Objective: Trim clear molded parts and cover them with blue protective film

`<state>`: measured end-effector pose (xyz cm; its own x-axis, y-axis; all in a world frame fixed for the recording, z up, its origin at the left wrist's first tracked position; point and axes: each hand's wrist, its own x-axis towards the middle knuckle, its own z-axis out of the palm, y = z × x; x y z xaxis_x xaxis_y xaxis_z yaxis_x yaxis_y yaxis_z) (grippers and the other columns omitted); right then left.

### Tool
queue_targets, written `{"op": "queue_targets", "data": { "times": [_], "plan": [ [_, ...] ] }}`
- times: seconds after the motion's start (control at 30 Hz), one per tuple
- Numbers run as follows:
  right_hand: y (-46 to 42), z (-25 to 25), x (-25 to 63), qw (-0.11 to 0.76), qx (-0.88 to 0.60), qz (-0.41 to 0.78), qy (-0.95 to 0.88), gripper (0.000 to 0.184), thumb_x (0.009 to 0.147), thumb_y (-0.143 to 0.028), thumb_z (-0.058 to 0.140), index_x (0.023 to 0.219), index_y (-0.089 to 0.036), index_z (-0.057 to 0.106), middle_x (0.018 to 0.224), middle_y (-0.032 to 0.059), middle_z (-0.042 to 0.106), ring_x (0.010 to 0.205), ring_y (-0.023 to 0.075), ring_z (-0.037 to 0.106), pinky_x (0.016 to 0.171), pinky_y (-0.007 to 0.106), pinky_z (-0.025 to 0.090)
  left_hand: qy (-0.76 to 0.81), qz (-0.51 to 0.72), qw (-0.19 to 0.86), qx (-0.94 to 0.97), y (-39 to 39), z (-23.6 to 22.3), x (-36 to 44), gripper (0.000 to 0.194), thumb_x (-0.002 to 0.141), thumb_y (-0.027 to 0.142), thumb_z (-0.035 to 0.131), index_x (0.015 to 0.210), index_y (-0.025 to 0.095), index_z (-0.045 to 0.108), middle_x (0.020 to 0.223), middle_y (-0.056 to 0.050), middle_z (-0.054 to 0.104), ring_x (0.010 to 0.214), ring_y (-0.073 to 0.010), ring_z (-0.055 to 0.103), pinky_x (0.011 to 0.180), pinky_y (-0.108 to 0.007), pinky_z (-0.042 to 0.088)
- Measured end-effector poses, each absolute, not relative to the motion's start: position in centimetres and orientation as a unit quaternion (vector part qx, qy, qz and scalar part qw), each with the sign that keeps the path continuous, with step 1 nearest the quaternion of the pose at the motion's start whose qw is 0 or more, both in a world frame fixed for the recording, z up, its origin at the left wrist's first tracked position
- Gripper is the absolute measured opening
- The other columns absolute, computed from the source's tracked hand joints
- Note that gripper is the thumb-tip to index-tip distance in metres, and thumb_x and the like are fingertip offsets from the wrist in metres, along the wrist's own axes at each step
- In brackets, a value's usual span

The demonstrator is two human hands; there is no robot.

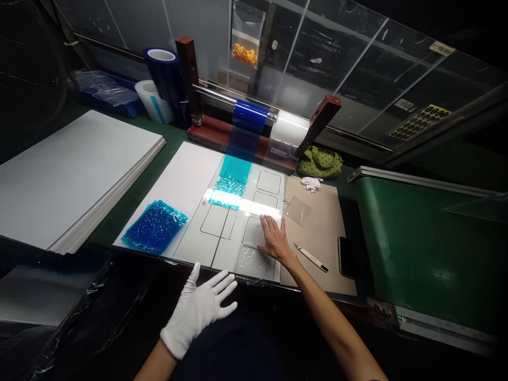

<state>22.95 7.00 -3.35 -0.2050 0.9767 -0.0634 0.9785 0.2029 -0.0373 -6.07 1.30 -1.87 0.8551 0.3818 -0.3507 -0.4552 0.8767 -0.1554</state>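
Note:
My right hand (273, 239), bare, lies flat with fingers stretched out on a clear film piece (254, 233) on the white template sheet (206, 243). My left hand (200, 309), in a white glove, hovers open with fingers spread near the bench's front edge, holding nothing. A blue film strip (234, 174) runs down from a roll (251, 115) on a red-framed dispenser (222, 132) onto the sheet. A craft knife (310, 257) lies just right of my right hand on a brown board (317, 264).
A pile of blue film pieces (154, 226) lies at the sheet's left. White boards (67, 174) are stacked far left. Tape rolls (162, 74), a green pouch (319, 162), a clear square piece (297, 210), a phone (346, 257) and a green conveyor (428, 254) surround the work area.

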Motion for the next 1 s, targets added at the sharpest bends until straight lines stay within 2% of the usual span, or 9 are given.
{"op": "queue_targets", "data": {
  "times": [0.27,0.33,0.4,0.5,0.6,0.7,0.8,0.9,1.0],
  "plan": [
    [7.7,-2.9,24.5,-0.044,0.648,-0.025,0.760,0.090,0.079,-0.045,0.056,0.146,-0.011,0.008,0.149,0.0205,0.023,0.138,0.0325,0.017,0.106,0.064,0.000,0.189,0.239,0.946,-0.114,1.7,-1.5,-4.8,0.072,0.086,0.060,0.033,0.134,0.008,0.041,0.150,-0.011,0.024,0.140,-0.0276,0.011,0.110,-0.058,0.015],
    [8.6,-2.4,26.3,-0.083,0.693,-0.008,0.717,0.078,0.082,-0.043,0.053,0.144,-0.012,0.018,0.145,0.0208,0.031,0.135,0.0321,0.025,0.107,0.062,0.007,0.198,0.249,0.942,-0.112,1.8,-1.4,-4.6,0.073,0.085,0.062,0.034,0.133,0.007,0.042,0.150,-0.012,0.025,0.140,-0.0281,0.010,0.110,-0.058,0.016],
    [10.2,-2.1,28.6,-0.122,0.755,-0.002,0.644,0.066,0.084,-0.040,0.052,0.139,-0.011,0.030,0.138,0.0207,0.041,0.128,0.0309,0.036,0.105,0.054,0.023,0.204,0.257,0.938,-0.112,1.8,-1.4,-4.3,0.071,0.085,0.060,0.036,0.132,0.008,0.044,0.150,-0.012,0.025,0.140,-0.0281,0.009,0.109,-0.058,0.017],
    [13.7,-1.8,31.8,-0.145,0.840,-0.051,0.521,0.054,0.084,-0.033,0.052,0.132,-0.012,0.041,0.125,0.0177,0.052,0.110,0.0273,0.053,0.088,0.039,0.042,0.213,0.271,0.931,-0.121,1.7,-1.2,-4.1,0.067,0.085,0.058,0.038,0.132,0.011,0.045,0.150,-0.012,0.026,0.141,-0.0276,0.007,0.109,-0.058,0.017],
    [17.0,-1.9,33.5,-0.137,0.866,-0.110,0.469,0.046,0.081,-0.031,0.056,0.125,-0.017,0.051,0.106,0.0113,0.064,0.093,0.0246,0.061,0.075,0.033,0.045,0.223,0.282,0.926,-0.120,1.7,-0.8,-4.0,0.068,0.083,0.058,0.042,0.133,0.011,0.044,0.149,-0.014,0.027,0.140,-0.0293,0.006,0.109,-0.059,0.018],
    [18.6,-1.9,33.8,-0.141,0.868,-0.128,0.458,0.027,0.081,-0.032,0.056,0.103,-0.018,0.066,0.085,0.0095,0.069,0.081,0.0239,0.064,0.068,0.030,0.044,0.252,0.286,0.920,-0.093,1.7,-0.3,-4.2,0.061,0.088,0.051,0.039,0.135,0.012,0.041,0.149,-0.014,0.026,0.140,-0.0294,0.010,0.108,-0.058,0.021],
    [17.4,-0.9,33.6,-0.171,0.870,-0.122,0.445,0.026,0.086,-0.031,0.049,0.086,-0.016,0.070,0.078,0.0116,0.070,0.079,0.0236,0.065,0.068,0.030,0.044,0.291,0.273,0.917,0.023,1.5,0.4,-4.7,0.066,0.087,0.058,0.033,0.136,0.015,0.040,0.149,-0.013,0.027,0.138,-0.0308,0.019,0.106,-0.058,0.026],
    [13.5,1.6,32.9,-0.216,0.858,-0.118,0.450,0.031,0.089,-0.035,0.044,0.088,-0.016,0.069,0.080,0.0089,0.072,0.077,0.0199,0.067,0.072,0.028,0.048,0.376,0.250,0.857,0.249,1.0,1.4,-5.2,0.074,0.082,0.070,0.027,0.139,0.024,0.036,0.148,-0.010,0.030,0.137,-0.0304,0.024,0.106,-0.055,0.029],
    [8.7,5.0,30.3,-0.329,0.796,-0.186,0.472,0.033,0.088,-0.042,0.048,0.089,-0.015,0.068,0.080,0.0071,0.072,0.073,0.0180,0.068,0.070,0.027,0.052,0.433,0.242,0.789,0.361,0.9,2.8,-5.2,0.074,0.079,0.060,0.052,0.142,0.031,0.028,0.151,-0.006,0.024,0.139,-0.0290,0.017,0.111,-0.052,0.018]
  ]
}}
